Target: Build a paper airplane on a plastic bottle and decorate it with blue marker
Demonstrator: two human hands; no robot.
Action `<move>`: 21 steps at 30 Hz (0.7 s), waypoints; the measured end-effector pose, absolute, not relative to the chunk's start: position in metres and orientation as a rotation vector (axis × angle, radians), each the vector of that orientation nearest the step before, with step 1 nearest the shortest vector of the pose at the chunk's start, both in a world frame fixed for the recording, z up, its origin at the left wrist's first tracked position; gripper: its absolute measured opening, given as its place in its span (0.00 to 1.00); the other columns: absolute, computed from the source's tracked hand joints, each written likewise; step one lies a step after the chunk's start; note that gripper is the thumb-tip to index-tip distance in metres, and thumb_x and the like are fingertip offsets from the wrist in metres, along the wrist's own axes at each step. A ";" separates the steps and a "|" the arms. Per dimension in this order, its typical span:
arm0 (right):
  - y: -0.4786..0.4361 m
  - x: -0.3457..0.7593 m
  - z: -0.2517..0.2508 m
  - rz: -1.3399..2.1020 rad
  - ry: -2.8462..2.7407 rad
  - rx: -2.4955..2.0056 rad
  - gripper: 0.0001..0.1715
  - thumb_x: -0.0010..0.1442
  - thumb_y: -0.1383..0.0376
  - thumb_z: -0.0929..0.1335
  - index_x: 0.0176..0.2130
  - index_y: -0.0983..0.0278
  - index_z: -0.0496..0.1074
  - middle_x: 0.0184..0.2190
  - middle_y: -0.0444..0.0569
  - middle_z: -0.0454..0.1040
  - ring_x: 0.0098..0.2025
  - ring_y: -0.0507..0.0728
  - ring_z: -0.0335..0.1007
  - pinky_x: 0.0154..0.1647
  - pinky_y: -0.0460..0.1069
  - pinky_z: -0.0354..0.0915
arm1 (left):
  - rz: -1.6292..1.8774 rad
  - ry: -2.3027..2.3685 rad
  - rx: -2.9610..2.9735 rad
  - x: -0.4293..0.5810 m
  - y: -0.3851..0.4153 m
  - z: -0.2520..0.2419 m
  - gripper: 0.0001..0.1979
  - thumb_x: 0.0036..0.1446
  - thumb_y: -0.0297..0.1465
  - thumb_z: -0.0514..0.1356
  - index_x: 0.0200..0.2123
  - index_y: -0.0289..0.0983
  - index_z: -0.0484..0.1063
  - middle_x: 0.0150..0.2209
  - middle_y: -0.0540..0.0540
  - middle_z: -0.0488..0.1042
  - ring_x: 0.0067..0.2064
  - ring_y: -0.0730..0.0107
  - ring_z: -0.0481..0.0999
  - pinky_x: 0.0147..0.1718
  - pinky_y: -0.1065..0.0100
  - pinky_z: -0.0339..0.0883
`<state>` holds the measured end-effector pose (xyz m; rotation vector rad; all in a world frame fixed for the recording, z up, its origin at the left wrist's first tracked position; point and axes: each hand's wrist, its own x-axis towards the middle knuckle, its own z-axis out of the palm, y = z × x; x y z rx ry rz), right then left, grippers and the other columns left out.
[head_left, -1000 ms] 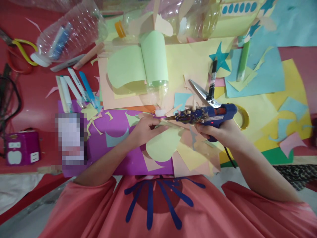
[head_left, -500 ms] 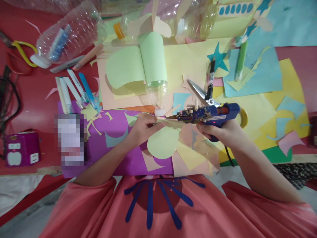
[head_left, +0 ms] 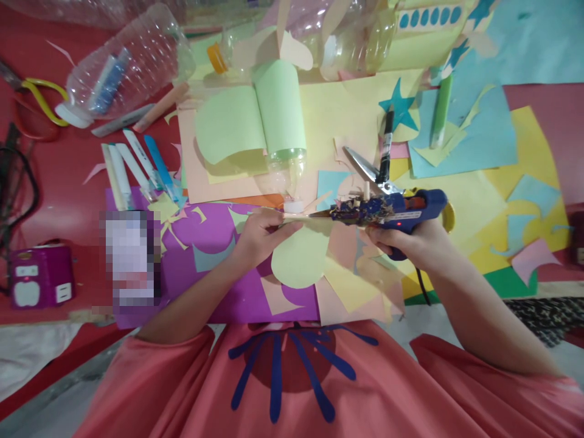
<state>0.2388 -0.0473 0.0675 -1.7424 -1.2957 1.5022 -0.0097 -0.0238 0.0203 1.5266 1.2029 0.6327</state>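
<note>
My left hand (head_left: 269, 234) pinches the edge of a pale green rounded paper piece (head_left: 301, 258), which hangs below the fingers. In my right hand (head_left: 406, 240) is a blue hot glue gun (head_left: 401, 213) with a small red light on. Its nozzle points left and meets, or nearly meets, the paper's upper edge beside my left fingertips. Bits of dried glue and scraps cover the front of the gun. Just beyond it lie open scissors (head_left: 362, 164) and a black marker (head_left: 387, 146). A clear bottle wrapped in green paper (head_left: 279, 109) lies ahead of my left hand.
Several markers (head_left: 132, 164) and a phone (head_left: 130, 258) lie at the left, near a purple box (head_left: 42, 275). A large clear bottle (head_left: 132, 61) and yellow-handled scissors (head_left: 43, 100) are at the far left. A teal star (head_left: 399, 106) and paper scraps spread across the right.
The glue gun has shifted slightly right, its nozzle moving a little along the paper's edge. My left hand has moved slightly left, still pinching the paper.
</note>
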 end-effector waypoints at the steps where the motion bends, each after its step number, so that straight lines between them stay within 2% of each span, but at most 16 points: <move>1: -0.047 0.239 0.068 1.495 -1.299 -1.749 0.12 0.45 0.65 0.68 0.17 0.62 0.61 0.13 0.41 0.62 0.16 0.47 0.55 0.19 0.46 0.52 | 0.650 1.214 1.520 -0.010 -0.024 0.020 0.24 0.55 0.49 0.59 0.16 0.37 0.65 0.18 0.52 0.58 0.23 0.75 0.59 0.22 0.69 0.52; 6: -0.048 0.240 0.068 1.497 -1.253 -1.807 0.14 0.45 0.64 0.69 0.16 0.62 0.60 0.12 0.41 0.61 0.15 0.48 0.54 0.17 0.46 0.51 | 0.706 1.228 1.517 -0.009 -0.025 0.023 0.25 0.54 0.49 0.60 0.15 0.37 0.65 0.17 0.53 0.55 0.21 0.76 0.56 0.21 0.69 0.51; 10: -0.048 0.241 0.068 1.501 -1.261 -1.815 0.15 0.45 0.63 0.69 0.15 0.62 0.59 0.11 0.41 0.59 0.15 0.48 0.54 0.18 0.46 0.52 | 0.725 1.219 1.506 -0.009 -0.024 0.023 0.28 0.54 0.50 0.60 0.14 0.37 0.62 0.17 0.53 0.52 0.22 0.77 0.53 0.20 0.69 0.49; 16: -0.049 0.245 0.070 1.484 -1.261 -1.814 0.18 0.46 0.63 0.68 0.14 0.62 0.57 0.11 0.41 0.58 0.15 0.47 0.53 0.18 0.46 0.52 | 0.755 1.169 1.500 -0.009 -0.023 0.022 0.26 0.55 0.48 0.59 0.15 0.36 0.61 0.17 0.53 0.53 0.22 0.78 0.53 0.21 0.69 0.49; 21: -0.049 0.246 0.075 1.462 -1.219 -1.828 0.14 0.44 0.63 0.69 0.15 0.63 0.61 0.11 0.40 0.60 0.15 0.46 0.53 0.16 0.45 0.51 | 0.727 1.197 1.479 -0.009 -0.022 0.025 0.27 0.54 0.48 0.59 0.15 0.36 0.57 0.18 0.53 0.51 0.22 0.78 0.53 0.21 0.70 0.48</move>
